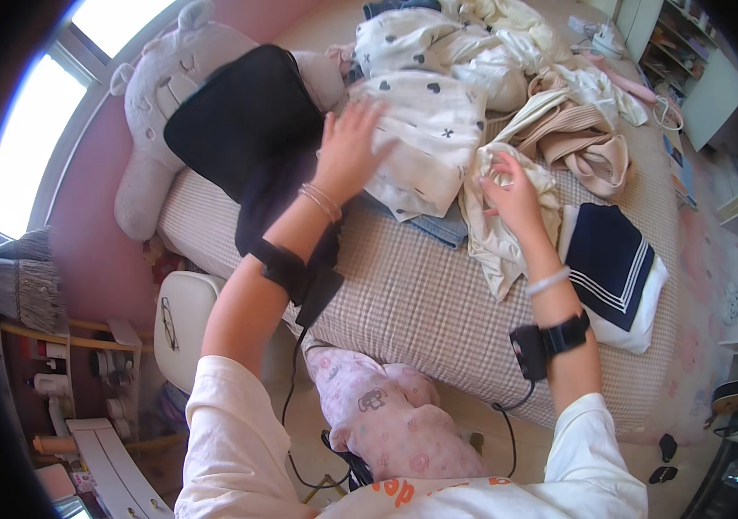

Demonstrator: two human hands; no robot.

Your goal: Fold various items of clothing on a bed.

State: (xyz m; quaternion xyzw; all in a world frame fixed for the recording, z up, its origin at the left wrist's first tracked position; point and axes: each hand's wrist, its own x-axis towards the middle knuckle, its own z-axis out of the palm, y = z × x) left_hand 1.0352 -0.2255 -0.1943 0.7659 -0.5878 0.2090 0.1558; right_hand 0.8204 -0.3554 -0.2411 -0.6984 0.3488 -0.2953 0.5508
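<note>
My left hand (352, 149) is spread, its fingers slightly blurred, at the left edge of a white garment (434, 130) with dark heart and bow prints. That garment lies on the bed, partly over folded blue denim (438, 227). My right hand (512, 197) is over a crumpled cream garment (507, 251), fingers curved but apart. Whether its fingertips touch the cloth, I cannot tell. Just right of it lies a folded navy and white sailor-collar top (609, 266). A black flat cushion-like item (243, 117) and dark cloth are left of my left hand.
The bed's checked cover (395, 294) runs beneath the clothes. More printed and cream clothes (494, 52) and a beige knit piece (590, 147) are heaped at the back. A plush bear cushion (148, 130) leans at left, near a white chair (187, 320) with glasses. Cables hang from my forearm straps.
</note>
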